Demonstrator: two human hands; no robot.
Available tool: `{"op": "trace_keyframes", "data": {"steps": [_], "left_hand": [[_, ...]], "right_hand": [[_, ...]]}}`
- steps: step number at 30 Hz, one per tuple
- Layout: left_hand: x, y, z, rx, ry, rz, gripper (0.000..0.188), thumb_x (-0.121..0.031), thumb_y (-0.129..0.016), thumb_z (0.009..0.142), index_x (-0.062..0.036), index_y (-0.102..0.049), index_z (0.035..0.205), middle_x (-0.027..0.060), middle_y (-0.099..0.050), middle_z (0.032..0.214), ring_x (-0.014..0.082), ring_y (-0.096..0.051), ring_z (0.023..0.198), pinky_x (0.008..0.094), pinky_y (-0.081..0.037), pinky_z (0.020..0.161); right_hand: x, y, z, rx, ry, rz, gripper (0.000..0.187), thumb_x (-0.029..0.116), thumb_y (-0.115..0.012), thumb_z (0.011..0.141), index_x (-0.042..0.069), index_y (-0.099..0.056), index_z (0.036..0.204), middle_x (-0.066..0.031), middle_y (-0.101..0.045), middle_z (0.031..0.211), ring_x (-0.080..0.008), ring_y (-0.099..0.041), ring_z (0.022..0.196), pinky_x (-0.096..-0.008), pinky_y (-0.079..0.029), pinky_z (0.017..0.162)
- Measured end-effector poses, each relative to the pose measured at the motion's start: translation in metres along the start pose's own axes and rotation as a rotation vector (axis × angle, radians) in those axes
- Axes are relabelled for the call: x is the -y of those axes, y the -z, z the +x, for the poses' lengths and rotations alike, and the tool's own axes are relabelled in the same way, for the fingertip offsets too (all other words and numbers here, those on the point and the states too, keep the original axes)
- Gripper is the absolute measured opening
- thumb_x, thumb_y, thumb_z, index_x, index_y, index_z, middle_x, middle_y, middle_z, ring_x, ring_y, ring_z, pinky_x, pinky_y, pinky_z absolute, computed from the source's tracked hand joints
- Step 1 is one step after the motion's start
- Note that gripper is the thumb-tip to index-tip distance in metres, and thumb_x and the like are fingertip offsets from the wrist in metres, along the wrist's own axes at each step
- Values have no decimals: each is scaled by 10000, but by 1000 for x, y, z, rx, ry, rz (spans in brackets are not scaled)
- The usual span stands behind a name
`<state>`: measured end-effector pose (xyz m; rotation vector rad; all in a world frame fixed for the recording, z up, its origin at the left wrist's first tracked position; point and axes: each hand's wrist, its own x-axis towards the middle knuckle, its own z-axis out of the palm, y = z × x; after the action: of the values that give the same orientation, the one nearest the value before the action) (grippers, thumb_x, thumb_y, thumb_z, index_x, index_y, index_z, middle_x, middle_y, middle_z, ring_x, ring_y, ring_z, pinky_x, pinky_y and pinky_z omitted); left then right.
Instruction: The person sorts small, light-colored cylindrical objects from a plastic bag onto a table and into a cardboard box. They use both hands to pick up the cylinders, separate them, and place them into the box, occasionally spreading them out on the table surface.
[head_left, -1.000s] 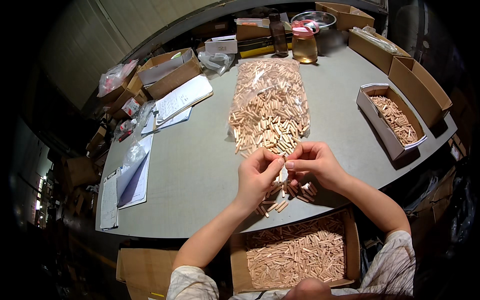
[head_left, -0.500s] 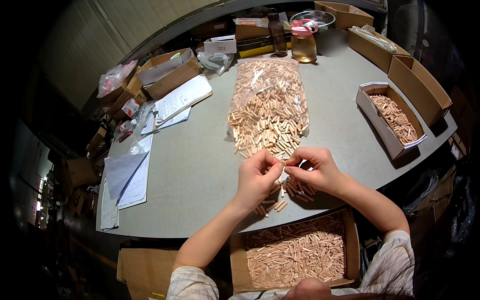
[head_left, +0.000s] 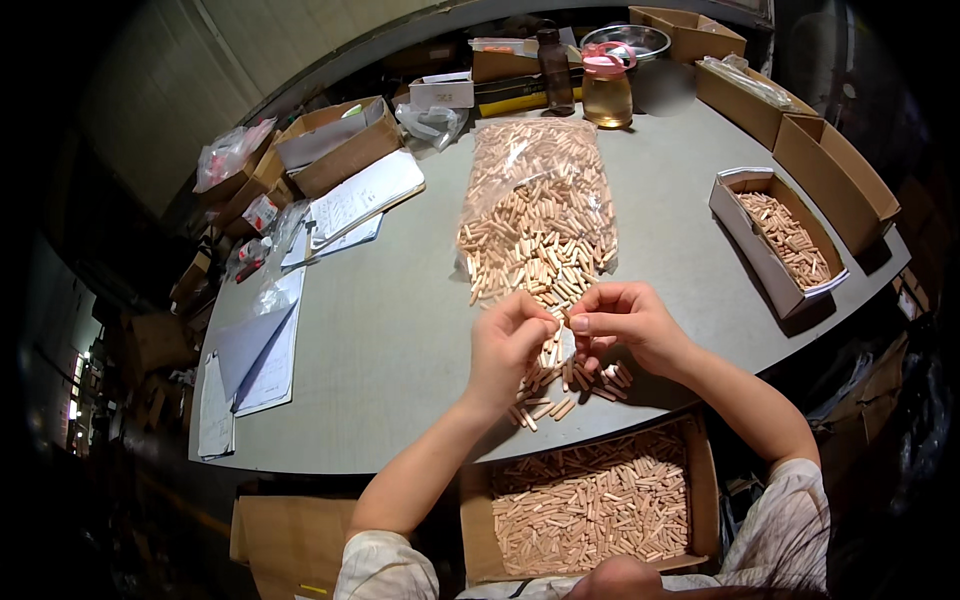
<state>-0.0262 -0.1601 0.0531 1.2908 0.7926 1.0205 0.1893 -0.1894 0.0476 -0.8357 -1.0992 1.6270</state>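
Note:
Over the near part of the table, my left hand (head_left: pixel 500 345) and my right hand (head_left: pixel 640 325) face each other, fingertips close together. Thumb and forefinger are pinched on each; whatever sits between them is too small to make out. Loose wooden dowels (head_left: pixel 543 409) lie on the tabletop beneath and between the hands. Just beyond, a clear plastic bag (head_left: pixel 535 165) full of such dowels lies flat, its near end spilling some out. Below the table edge, close to my body, stands an open cardboard box (head_left: pixel 706 490) holding many more dowels.
On the right are a white-edged box (head_left: pixel 745 235) of dowels and an empty brown carton (head_left: pixel 835 185). A pink-lidded jug (head_left: pixel 608 95) and a dark bottle (head_left: pixel 553 70) stand at the back. Papers (head_left: pixel 265 360) and a clipboard (head_left: pixel 365 195) lie left, near a carton (head_left: pixel 345 160).
My fingertips have drawn slightly apart, after meeting at one small piece. The right hand has lifted a little and turned, showing its lower fingers curled.

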Motion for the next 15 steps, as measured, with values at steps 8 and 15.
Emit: {"op": "trace_keyframes", "data": {"steps": [8,15], "left_hand": [[-13,16,2,-79,43,-215,79,-123,-643,913,-54,-610,892,-41,-525,677,61,-413,524,233,-300,485],[-23,30,-12,51,27,-390,159,-192,-599,917,-77,-535,827,-19,-459,642,92,-390,534,258,-312,472]], "right_hand": [[-5,7,4,-5,89,-55,159,117,-784,973,10,-669,999,-72,-697,879,-165,-720,753,-309,-625,629],[-6,8,6,-8,130,-40,170,108,-791,967,17,-656,1016,-58,-699,881,-152,-709,743,-307,-609,660]]}}
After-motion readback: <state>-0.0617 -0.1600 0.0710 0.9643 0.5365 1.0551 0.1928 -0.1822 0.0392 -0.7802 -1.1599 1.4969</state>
